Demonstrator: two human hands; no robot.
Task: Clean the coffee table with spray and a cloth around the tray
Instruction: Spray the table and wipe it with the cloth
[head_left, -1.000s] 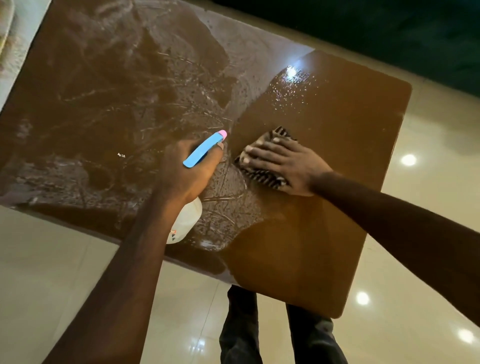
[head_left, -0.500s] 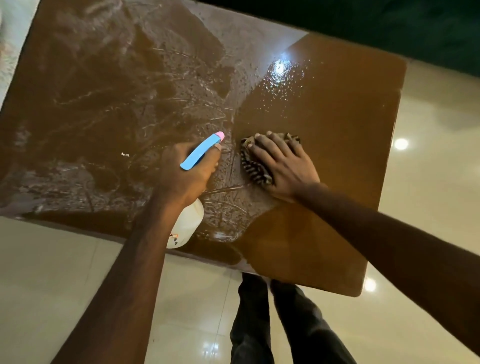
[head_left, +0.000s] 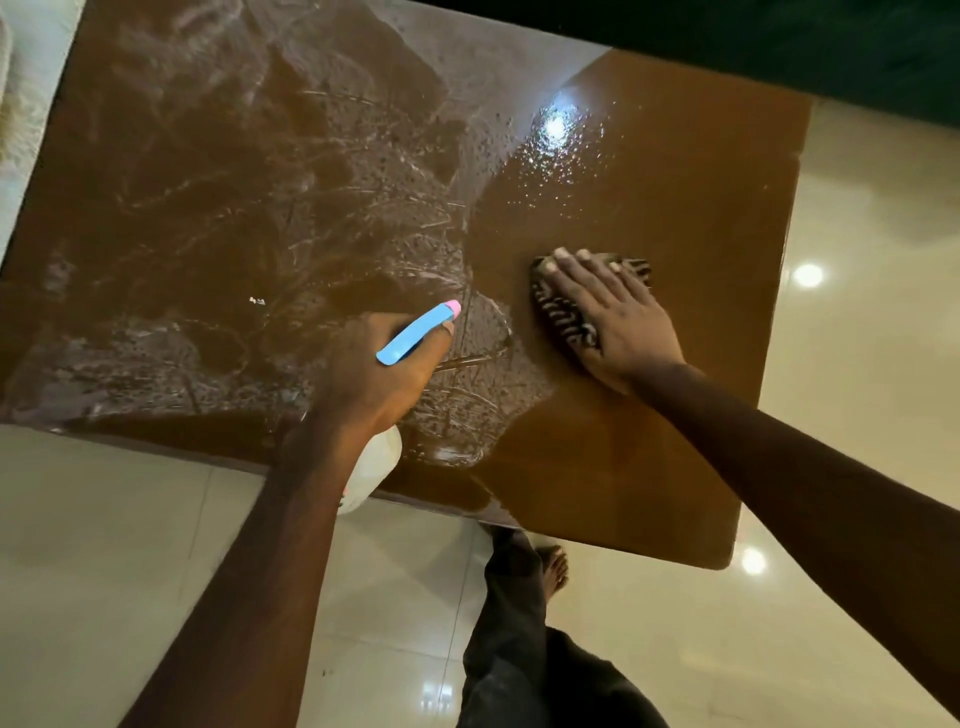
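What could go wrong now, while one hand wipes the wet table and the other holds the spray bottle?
The film of spray on the table lies close to its near edge; it may drip onto the glossy floor beside the bare foot, a slip risk. The droplets beyond the cloth may dry into marks if the right hand misses them.

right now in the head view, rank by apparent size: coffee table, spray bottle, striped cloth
1. coffee table, by far the largest
2-3. spray bottle and striped cloth: unranked, the left hand hides much of the bottle, the right hand much of the cloth
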